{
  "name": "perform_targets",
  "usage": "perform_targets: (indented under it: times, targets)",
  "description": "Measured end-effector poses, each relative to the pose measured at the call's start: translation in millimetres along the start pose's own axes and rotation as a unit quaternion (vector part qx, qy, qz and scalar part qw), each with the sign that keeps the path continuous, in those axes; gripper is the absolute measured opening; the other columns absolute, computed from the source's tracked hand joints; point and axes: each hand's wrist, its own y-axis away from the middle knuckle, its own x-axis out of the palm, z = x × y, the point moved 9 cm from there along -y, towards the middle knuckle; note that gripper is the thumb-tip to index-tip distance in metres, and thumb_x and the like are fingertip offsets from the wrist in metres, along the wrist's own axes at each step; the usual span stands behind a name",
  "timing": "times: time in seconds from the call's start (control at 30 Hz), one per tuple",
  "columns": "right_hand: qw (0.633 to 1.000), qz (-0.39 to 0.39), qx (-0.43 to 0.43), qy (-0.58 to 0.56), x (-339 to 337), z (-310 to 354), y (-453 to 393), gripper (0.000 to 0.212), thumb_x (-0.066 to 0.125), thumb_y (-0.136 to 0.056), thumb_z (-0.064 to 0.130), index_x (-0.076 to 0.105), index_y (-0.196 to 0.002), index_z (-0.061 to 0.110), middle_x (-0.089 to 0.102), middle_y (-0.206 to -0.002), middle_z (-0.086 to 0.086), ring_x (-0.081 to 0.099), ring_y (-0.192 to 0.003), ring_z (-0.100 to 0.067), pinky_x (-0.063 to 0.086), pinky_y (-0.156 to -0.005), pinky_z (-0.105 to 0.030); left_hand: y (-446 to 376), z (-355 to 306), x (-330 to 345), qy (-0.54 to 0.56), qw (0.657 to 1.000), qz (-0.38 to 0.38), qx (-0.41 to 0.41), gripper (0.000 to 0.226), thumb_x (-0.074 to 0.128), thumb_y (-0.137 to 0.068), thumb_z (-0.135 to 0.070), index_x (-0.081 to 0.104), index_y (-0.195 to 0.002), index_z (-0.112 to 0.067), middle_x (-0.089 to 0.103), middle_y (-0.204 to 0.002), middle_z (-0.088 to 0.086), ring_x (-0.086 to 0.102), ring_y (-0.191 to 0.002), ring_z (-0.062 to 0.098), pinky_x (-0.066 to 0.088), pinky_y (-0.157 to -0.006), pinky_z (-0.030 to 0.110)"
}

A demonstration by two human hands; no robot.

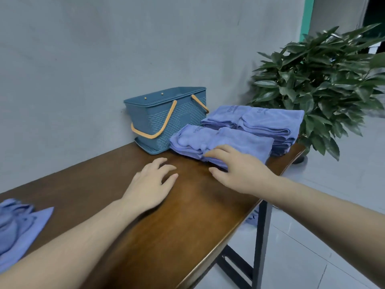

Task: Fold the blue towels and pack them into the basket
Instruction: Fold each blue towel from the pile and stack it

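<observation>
Head view shows the right hand (239, 170) with relaxed fingers lying on the near folded towel (220, 142), whose long axis runs left to right across the table (166, 226), while the left hand (152, 184) rests loosely spread on bare wood. Behind it lie two more folded stacks (260, 122), and an unfolded towel (18, 226) sits at the left edge. Just left of the folded towels stands the blue basket (166, 119), orange handles dropped outward, and its inside cannot be made out.

Right hand (239, 172) on folded towel (225, 140); left hand (152, 180) seemingly resting on table (187, 215).
</observation>
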Motion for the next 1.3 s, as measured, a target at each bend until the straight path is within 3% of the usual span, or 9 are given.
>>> perform_targets:
  times: [0.4, 0.63, 0.73, 0.83, 0.93, 1.07, 1.17, 1.23, 1.3]
  targets:
    - [0.974, 0.140, -0.143, -0.103, 119, 196, -3, 0.035, 0.056, -0.096, 0.044, 0.052, -0.130, 0.050, 0.046, -0.134, 0.028, 0.057, -0.085, -0.001, 0.048, -0.092, -0.028, 205, 153, -62, -0.069, 0.988, -0.084, -0.114, 0.033, 0.048, -0.099, -0.046, 0.060, -0.128, -0.036, 0.051, -0.135, -0.015, 0.046, -0.129, 0.009, 0.038, -0.105, 0.031]
    - [0.949, 0.149, -0.203, -0.188, 164, 297, -14, 0.036, 0.059, -0.096, 0.037, 0.053, -0.129, 0.048, 0.045, -0.127, 0.030, 0.058, -0.085, -0.001, 0.049, -0.090, -0.026, 266, 157, -129, -0.226, 0.941, -0.243, -0.059, 0.025, 0.053, -0.086, -0.027, 0.073, -0.101, -0.022, 0.068, -0.115, 0.000, 0.059, -0.121, 0.026, 0.036, -0.111, 0.047]
    - [0.938, 0.147, -0.217, -0.225, 180, 331, -17, 0.039, 0.060, -0.095, 0.033, 0.053, -0.131, 0.045, 0.046, -0.126, 0.028, 0.059, -0.081, -0.008, 0.050, -0.088, -0.030, 286, 177, -172, -0.250, 0.896, -0.332, -0.158, 0.035, 0.057, -0.085, -0.031, 0.067, -0.116, -0.020, 0.063, -0.130, 0.005, 0.053, -0.128, 0.031, 0.034, -0.110, 0.057]
    - [0.930, 0.140, -0.214, -0.262, 192, 353, -19, 0.041, 0.060, -0.095, 0.030, 0.052, -0.133, 0.044, 0.046, -0.124, 0.028, 0.058, -0.079, -0.009, 0.050, -0.084, -0.028, 298, 222, -180, -0.205, 0.888, -0.279, -0.302, 0.059, 0.058, -0.090, -0.045, 0.049, -0.143, -0.020, 0.054, -0.141, 0.011, 0.051, -0.128, 0.035, 0.040, -0.102, 0.055]
    - [0.928, 0.136, -0.205, -0.281, 201, 359, -22, 0.041, 0.061, -0.095, 0.027, 0.052, -0.131, 0.046, 0.046, -0.120, 0.030, 0.056, -0.076, -0.007, 0.051, -0.079, -0.026, 308, 255, -178, -0.097, 0.893, -0.251, -0.361, 0.037, 0.058, -0.096, -0.036, 0.064, -0.129, -0.018, 0.068, -0.112, 0.004, 0.061, -0.100, 0.027, 0.042, -0.073, 0.035]
    - [0.900, 0.125, -0.172, -0.380, 200, 350, -28, 0.040, 0.062, -0.096, 0.018, 0.055, -0.120, 0.049, 0.053, -0.122, 0.024, 0.059, -0.066, -0.016, 0.048, -0.070, -0.019, 309, 238, -194, -0.089, 0.899, -0.341, -0.260, 0.026, 0.056, -0.096, -0.035, 0.075, -0.091, -0.017, 0.072, -0.089, 0.003, 0.061, -0.085, 0.026, 0.039, -0.069, 0.031]
    - [0.856, 0.134, -0.137, -0.481, 190, 341, -30, 0.037, 0.062, -0.098, 0.014, 0.059, -0.123, 0.040, 0.059, -0.126, 0.013, 0.067, -0.079, -0.029, 0.052, -0.064, -0.025, 296, 210, -188, -0.069, 0.920, -0.335, -0.191, 0.035, 0.047, -0.096, -0.032, 0.050, -0.064, -0.019, 0.054, -0.058, -0.004, 0.051, -0.061, 0.017, 0.042, -0.063, 0.034]
    - [0.811, 0.146, -0.110, -0.555, 181, 337, -30, 0.029, 0.063, -0.098, 0.025, 0.060, -0.125, 0.038, 0.062, -0.128, 0.013, 0.070, -0.083, -0.023, 0.056, -0.068, -0.033, 282, 186, -181, -0.033, 0.936, -0.327, -0.127, 0.035, 0.043, -0.097, -0.031, 0.043, -0.064, -0.019, 0.047, -0.055, -0.008, 0.050, -0.058, 0.017, 0.046, -0.067, 0.037]
    - [0.772, 0.143, -0.080, -0.614, 171, 330, -34, 0.030, 0.059, -0.097, 0.042, 0.062, -0.127, 0.036, 0.063, -0.132, 0.010, 0.072, -0.094, -0.022, 0.057, -0.081, -0.040, 274, 153, -170, -0.049, 0.935, -0.347, -0.049, 0.025, 0.051, -0.097, -0.030, 0.055, -0.074, -0.021, 0.053, -0.072, -0.012, 0.053, -0.070, 0.017, 0.044, -0.069, 0.034]
